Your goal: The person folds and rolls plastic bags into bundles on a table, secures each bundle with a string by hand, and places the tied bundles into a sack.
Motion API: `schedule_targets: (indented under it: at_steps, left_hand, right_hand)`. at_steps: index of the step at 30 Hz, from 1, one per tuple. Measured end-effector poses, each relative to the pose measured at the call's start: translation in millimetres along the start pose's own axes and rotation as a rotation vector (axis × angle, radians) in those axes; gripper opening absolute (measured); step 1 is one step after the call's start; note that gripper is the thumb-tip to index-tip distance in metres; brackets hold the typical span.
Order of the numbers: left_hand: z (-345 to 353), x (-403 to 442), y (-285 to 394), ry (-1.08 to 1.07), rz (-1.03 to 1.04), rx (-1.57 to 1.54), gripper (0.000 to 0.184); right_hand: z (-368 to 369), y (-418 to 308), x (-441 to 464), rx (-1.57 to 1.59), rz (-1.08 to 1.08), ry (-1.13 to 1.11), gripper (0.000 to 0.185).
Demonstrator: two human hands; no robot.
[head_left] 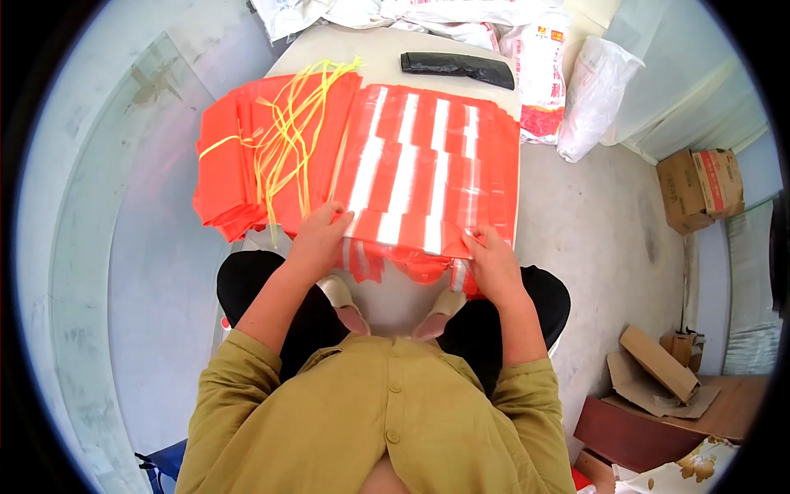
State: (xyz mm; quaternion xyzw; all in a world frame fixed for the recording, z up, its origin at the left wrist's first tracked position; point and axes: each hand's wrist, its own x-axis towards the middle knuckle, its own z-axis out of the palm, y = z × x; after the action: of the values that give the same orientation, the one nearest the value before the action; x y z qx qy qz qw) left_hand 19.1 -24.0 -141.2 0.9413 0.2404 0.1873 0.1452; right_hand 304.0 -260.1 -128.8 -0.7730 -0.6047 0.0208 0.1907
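Note:
A stack of red plastic bags with white stripes (436, 165) lies flat in front of me. My left hand (318, 236) pinches the near left corner of the top striped bag between thumb and fingers. At its near right corner, my right hand (492, 257) grips the same bag. Loose red plastic edges hang below the stack between my hands. To the left lies a pile of folded red bags (222, 165), one bundle bound with a yellow tie. Loose yellow straps (288, 136) are heaped over that pile.
A folded black bag (457, 69) lies at the table's far side (346, 43). White printed sacks (539, 78) stand behind it. On the right are a cardboard box (699, 191) and flattened cardboard (658, 379). My knees flank the table's near edge.

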Motion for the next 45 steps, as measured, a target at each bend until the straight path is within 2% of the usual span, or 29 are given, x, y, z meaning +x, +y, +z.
schedule_targets:
  at_steps: [3, 6, 7, 9, 11, 12, 14, 17, 20, 23, 26, 30, 33, 36, 39, 42, 45]
  left_hand:
    - [-11.0, -2.9, -2.3, -0.013, 0.019, -0.012, 0.043]
    - [-32.8, -1.0, 4.1, 0.090, 0.135, -0.059, 0.028]
    - [-31.8, -1.3, 0.3, 0.006, -0.002, -0.303, 0.024]
    - [-26.8, -1.3, -10.7, -0.166, -0.282, -0.786, 0.017]
    - [-21.6, 4.9, -15.5, -0.265, -0.483, -0.812, 0.019]
    - [-18.0, 8.7, -17.4, -0.314, -0.582, -0.822, 0.021]
    - [0.4, 14.5, -20.9, -0.180, -0.506, -0.793, 0.022]
    - [26.8, 23.0, -34.1, -0.092, -0.499, -0.669, 0.030]
    - [27.5, 29.9, -30.6, -0.092, -0.536, -0.512, 0.035]
    - [27.4, 35.2, -24.6, -0.063, -0.539, -0.423, 0.036]
    - [20.8, 37.8, -12.9, -0.062, -0.560, -0.359, 0.037]
    - [26.2, 36.6, -9.1, -0.036, -0.595, -0.308, 0.038]
    - [35.3, 33.6, -11.4, -0.004, -0.575, -0.278, 0.038]
    - [31.6, 31.7, -5.5, -0.004, -0.685, -0.299, 0.038]
    - [29.1, 22.6, -4.2, 0.229, -0.493, -0.203, 0.043]
    - [9.5, 13.9, 24.3, 0.146, -0.170, -0.051, 0.050]
    - [9.5, 12.9, 51.2, -0.001, 0.193, -0.040, 0.056]
  right_hand:
    - [-15.5, -3.5, -7.1, 0.074, -0.011, 0.026, 0.037]
    - [-28.5, 11.0, -17.8, 0.171, -0.016, 0.078, 0.032]
    - [-31.0, 15.5, -20.3, 0.201, -0.021, 0.101, 0.029]
    - [-33.2, 18.5, -19.0, 0.570, 0.196, 0.030, 0.022]
    - [-27.7, 28.6, -17.8, 0.921, 0.463, -0.064, 0.021]
    - [-17.3, 35.1, -15.4, 0.958, 0.490, -0.037, 0.022]
    - [5.1, 45.8, -8.1, 1.031, 0.539, 0.014, 0.025]
    - [28.4, 56.7, -0.5, 0.943, 0.540, 0.054, 0.031]
    - [40.6, 53.5, 3.3, 1.027, 0.506, 0.177, 0.032]
    - [20.7, 35.1, 8.5, 0.690, 0.622, 0.111, 0.033]
    - [30.0, 38.8, 7.6, 0.519, 0.512, 0.137, 0.028]
    - [33.6, 39.6, 10.0, 0.617, 0.554, 0.082, 0.021]
    - [30.4, 33.5, 10.4, 0.569, 0.548, 0.110, 0.024]
    - [25.0, 35.9, 5.8, 0.525, 0.489, 0.061, 0.031]
    - [-8.7, 15.5, 0.4, 0.271, 0.516, -0.087, 0.042]
    - [-12.7, 0.1, -8.2, -0.024, 0.235, 0.059, 0.056]
    - [-6.2, -17.2, 0.1, -0.043, -0.110, -0.056, 0.069]
